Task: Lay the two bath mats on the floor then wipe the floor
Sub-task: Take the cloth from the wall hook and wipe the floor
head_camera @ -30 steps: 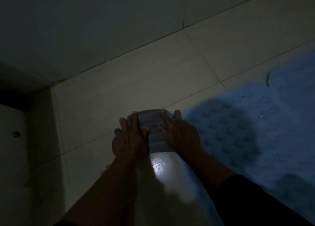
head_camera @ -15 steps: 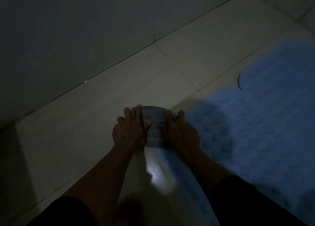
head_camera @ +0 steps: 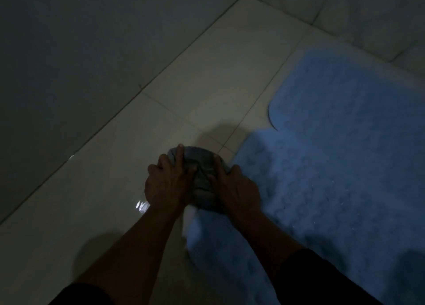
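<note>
Moved: both hands and the cloth sit further right than half a second ago, now touching the mat's edge, and a far corner of the room has come into sight.
Wall: dark grey, filling the left and top (head_camera: 80,52), meeting the floor along a slanting line.
Floor: pale glossy tiles (head_camera: 207,79) with thin grout lines, a small glint of light just left of the left wrist.
Left hand: one (head_camera: 166,183), palm down, fingers spread and pressing the left half of the cloth.
Cloth: one, grey and bunched (head_camera: 202,166), flat on the tiles between the two hands.
Right hand: one (head_camera: 236,187), palm down, fingers spread over the cloth's right half, its outer edge at the mat.
Sleeves: two dark cuffs at the bottom edge.
Mats: two blue bumpy ones on the floor, the near mat (head_camera: 322,201) beside the right hand, the far mat (head_camera: 345,93) behind it, its rounded corner overlapping.
</note>
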Demonstrator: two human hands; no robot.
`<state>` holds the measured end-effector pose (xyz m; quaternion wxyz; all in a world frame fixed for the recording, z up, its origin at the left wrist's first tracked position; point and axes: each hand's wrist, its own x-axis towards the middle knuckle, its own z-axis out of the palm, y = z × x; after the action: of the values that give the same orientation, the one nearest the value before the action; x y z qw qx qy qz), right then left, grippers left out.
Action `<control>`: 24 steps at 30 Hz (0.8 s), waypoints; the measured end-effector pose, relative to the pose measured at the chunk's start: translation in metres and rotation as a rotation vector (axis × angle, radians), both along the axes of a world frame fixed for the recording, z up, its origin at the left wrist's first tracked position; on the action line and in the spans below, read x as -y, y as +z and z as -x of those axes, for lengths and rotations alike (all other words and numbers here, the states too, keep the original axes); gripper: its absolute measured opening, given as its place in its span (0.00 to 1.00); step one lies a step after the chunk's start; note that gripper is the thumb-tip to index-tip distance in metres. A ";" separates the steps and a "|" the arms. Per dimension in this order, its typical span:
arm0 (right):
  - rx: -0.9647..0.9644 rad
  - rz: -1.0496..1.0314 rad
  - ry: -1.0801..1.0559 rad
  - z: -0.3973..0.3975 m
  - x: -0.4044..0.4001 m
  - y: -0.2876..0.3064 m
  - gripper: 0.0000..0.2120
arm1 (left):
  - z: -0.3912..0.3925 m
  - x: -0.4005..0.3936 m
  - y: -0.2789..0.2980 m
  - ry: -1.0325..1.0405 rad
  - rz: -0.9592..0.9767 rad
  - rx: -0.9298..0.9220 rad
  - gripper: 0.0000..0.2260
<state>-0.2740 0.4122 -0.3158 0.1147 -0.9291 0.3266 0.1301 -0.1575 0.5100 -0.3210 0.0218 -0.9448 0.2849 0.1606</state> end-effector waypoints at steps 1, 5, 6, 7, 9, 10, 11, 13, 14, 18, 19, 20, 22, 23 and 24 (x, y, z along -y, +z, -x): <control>0.038 0.049 -0.036 -0.003 0.003 0.002 0.28 | -0.001 0.005 -0.001 -0.024 0.005 0.019 0.32; -0.015 0.065 -0.074 -0.002 0.014 0.005 0.27 | -0.009 0.032 0.001 -0.054 0.061 -0.077 0.31; -0.036 0.046 -0.079 -0.002 0.018 0.009 0.29 | -0.012 0.039 0.001 -0.071 0.061 -0.112 0.31; -0.063 0.042 -0.085 -0.004 0.024 0.014 0.30 | -0.014 0.045 0.002 -0.091 0.060 -0.111 0.31; -0.133 0.025 -0.112 -0.010 0.036 0.022 0.32 | -0.018 0.057 0.004 -0.123 0.056 -0.076 0.31; -0.148 0.012 -0.129 -0.012 0.041 0.026 0.32 | -0.019 0.063 0.006 -0.126 0.053 -0.086 0.31; -0.155 0.003 -0.141 -0.013 0.044 0.026 0.32 | -0.020 0.067 0.006 -0.124 0.052 -0.111 0.31; -0.132 0.012 -0.160 -0.013 0.052 0.022 0.32 | -0.022 0.076 0.005 -0.126 0.056 -0.133 0.31; -0.122 0.012 -0.171 -0.012 0.055 0.019 0.31 | -0.024 0.079 0.003 -0.132 0.058 -0.130 0.31; -0.086 0.000 -0.184 -0.008 0.069 0.006 0.28 | -0.023 0.090 -0.007 -0.120 0.078 -0.164 0.32; -0.077 0.015 -0.169 -0.007 0.075 0.003 0.28 | -0.023 0.094 -0.008 -0.115 0.083 -0.153 0.32; -0.069 0.050 -0.155 -0.006 0.081 0.000 0.28 | -0.022 0.100 -0.007 -0.117 0.082 -0.137 0.32; -0.022 0.162 -0.103 -0.004 0.094 -0.008 0.31 | -0.020 0.112 -0.004 -0.130 0.067 -0.117 0.32; 0.005 0.243 -0.094 -0.004 0.101 -0.012 0.32 | -0.020 0.120 -0.002 -0.132 0.067 -0.119 0.32; 0.043 0.314 -0.091 -0.004 0.109 -0.016 0.32 | -0.022 0.128 -0.003 -0.128 0.070 -0.124 0.32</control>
<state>-0.2700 0.3032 -0.3319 -0.0193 -0.9224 0.3823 0.0522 -0.1355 0.3816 -0.3237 -0.0186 -0.9130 0.3510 0.2072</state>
